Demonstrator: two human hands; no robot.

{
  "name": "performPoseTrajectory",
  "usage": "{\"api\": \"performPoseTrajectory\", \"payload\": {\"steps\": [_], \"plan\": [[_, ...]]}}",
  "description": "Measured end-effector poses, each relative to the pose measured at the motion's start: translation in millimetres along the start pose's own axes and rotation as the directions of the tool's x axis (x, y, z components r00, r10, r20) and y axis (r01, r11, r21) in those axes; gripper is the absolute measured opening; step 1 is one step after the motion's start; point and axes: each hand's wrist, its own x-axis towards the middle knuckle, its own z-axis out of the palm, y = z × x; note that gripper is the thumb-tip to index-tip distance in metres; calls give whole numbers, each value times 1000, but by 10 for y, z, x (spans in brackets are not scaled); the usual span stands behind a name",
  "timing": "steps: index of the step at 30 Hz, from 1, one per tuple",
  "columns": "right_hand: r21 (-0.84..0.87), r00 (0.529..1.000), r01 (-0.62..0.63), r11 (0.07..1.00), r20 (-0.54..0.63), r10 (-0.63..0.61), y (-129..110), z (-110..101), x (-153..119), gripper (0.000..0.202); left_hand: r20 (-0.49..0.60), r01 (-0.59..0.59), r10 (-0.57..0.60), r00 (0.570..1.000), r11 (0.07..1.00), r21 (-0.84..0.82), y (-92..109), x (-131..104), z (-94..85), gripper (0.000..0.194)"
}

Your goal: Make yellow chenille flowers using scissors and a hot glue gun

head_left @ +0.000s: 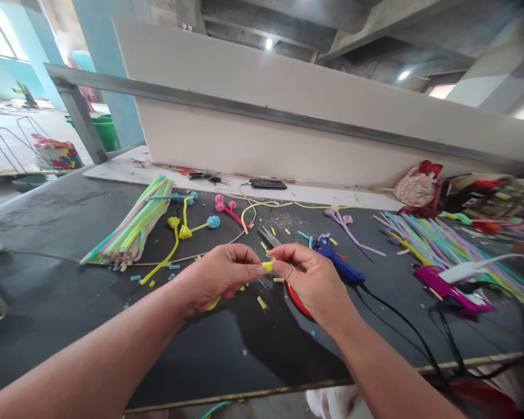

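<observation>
Yellow fuzzy wire [267,266] sits pinched between both hands, just above the black table [48,233]. The left hand [220,273] has its thumb and fingers closed on one side of the little yellow piece, and a longer bit of yellow stem pokes out below that hand. The right hand [308,276] pinches the other side with its thumb and first finger, closed tight on it. The 2 hands almost touch at the piece.

It looks like the piece is being rolled or twisted into a small ball at the end of the stem, like the finished yellow flowers [181,230] lying farther back. I think the shaping step is under way, not done. A good next move would need small, slow finger turns, with the left hand keeping the stem steady so the curl does not spring open.

Under the right hand lies something red [299,302], partly hidden, so I cannot tell what it is. Scissors [268,237] lie just behind the hands. A blue glue gun [338,265] rests to the right, with its black cord running off the table edge. A pink glue gun [452,291] is farther right. Big bundles of colored wires [133,224] lie at the left and also at the right. Little cut bits are scattered about.
</observation>
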Motion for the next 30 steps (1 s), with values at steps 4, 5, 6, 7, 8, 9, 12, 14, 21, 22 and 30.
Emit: {"api": "performPoseTrajectory", "payload": {"steps": [4, 5, 6, 7, 8, 9, 12, 14, 21, 22, 30], "plan": [[-72, 1000, -4, 997, -18, 3, -9, 9, -2, 9, 5, -5, 5, 1000, 1000, 31, -4, 1, 2, 26], [-85, 1000, -3, 996, -22, 1, -7, 11, 0, 8, 3, -4, 4, 1000, 999, 42, -2, 1, 3, 25], [-97, 1000, -1, 995, -22, -1, -4, 10, 2, 8, -2, -2, 2, 1000, 998, 57, 0, 1, 4, 25], [-103, 1000, 2, 995, -17, -4, -1, 6, 5, 8, -6, 1, 0, 1000, 997, 74, 3, 1, 4, 25], [-100, 1000, 9, 995, -6, -9, 1, -4, 8, 8, -11, 3, -2, 1000, 996, 90, 5, 1, 3, 26], [-89, 1000, 16, 996, 18, -15, 3, -18, 10, 9, -15, 4, -3, 1000, 995, 103, 7, 3, 0, 27], [-18, 994, 36, 999, 104, -33, 8, -78, 16, 19, -35, 2, 2, 999, 993, 115, -1, 15, -15, 28], [39, 993, 40, 998, 109, -44, 18, -107, 16, 28, -59, -27, 34, 998, 992, 123, -19, 33, -27, 28], [83, 984, -180, 980, 31, 178, 93, -2, 2, 40, -226, -195, 310, 923, 886, 421, -71, 82, 15, 19], [86, 976, -212, 973, 57, 208, 96, 15, -3, 42, -241, -209, 368, 898, 839, 503, -68, 76, 30, 15], [50, 972, -222, 974, 89, 217, 4, 24, -39, 42, -71, -331, 678, 732, 444, 832, -110, 28, 32, 9]]}}
